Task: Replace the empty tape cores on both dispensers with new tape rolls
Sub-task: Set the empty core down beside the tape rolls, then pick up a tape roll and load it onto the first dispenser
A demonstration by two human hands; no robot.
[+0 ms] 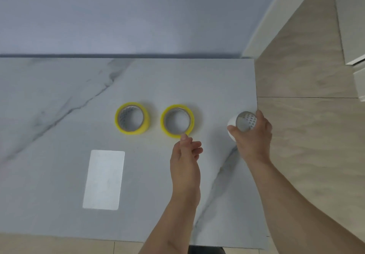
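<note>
Two yellow tape rolls lie flat on the marble table: one (132,118) left of centre, the other (177,121) just to its right. My left hand (186,155) hovers at the near rim of the right roll, its fingertip touching or almost touching the rim, fingers loosely curled and holding nothing. At the table's right edge my right hand (253,135) grips a white empty tape core (245,123), its open end tilted up toward me. No dispenser is in view.
A white rectangular card (103,179) lies flat on the table (59,95) at the near left. The table's right edge runs beside my right hand, with wooden floor (306,135) beyond it. A blue-grey wall stands behind the table.
</note>
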